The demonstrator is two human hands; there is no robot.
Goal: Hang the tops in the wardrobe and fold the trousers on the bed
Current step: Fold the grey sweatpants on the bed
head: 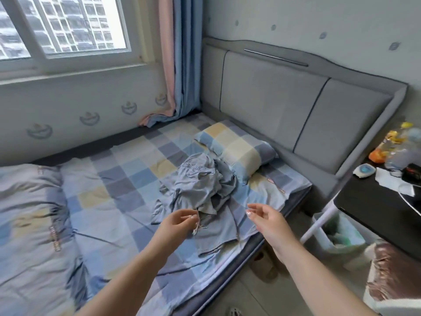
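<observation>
A crumpled heap of grey-blue clothing [200, 185] lies on the checked sheet of the bed [127, 179], just in front of the pillow. One flat piece of it spreads toward the bed's near edge. My left hand [176, 221] hovers over the heap's near side with fingers loosely curled, close to a small pale tassel or string; whether it pinches that string is unclear. My right hand [264, 216] hangs palm-in to the right of the heap, fingers relaxed, holding nothing. No wardrobe is in view.
A checked pillow [237, 147] rests against the grey padded headboard [296, 103]. A folded duvet [29, 215] fills the bed's left side. A dark side table [376, 201] with clutter and a lined bin [339, 233] stand to the right. Slippers lie on the floor.
</observation>
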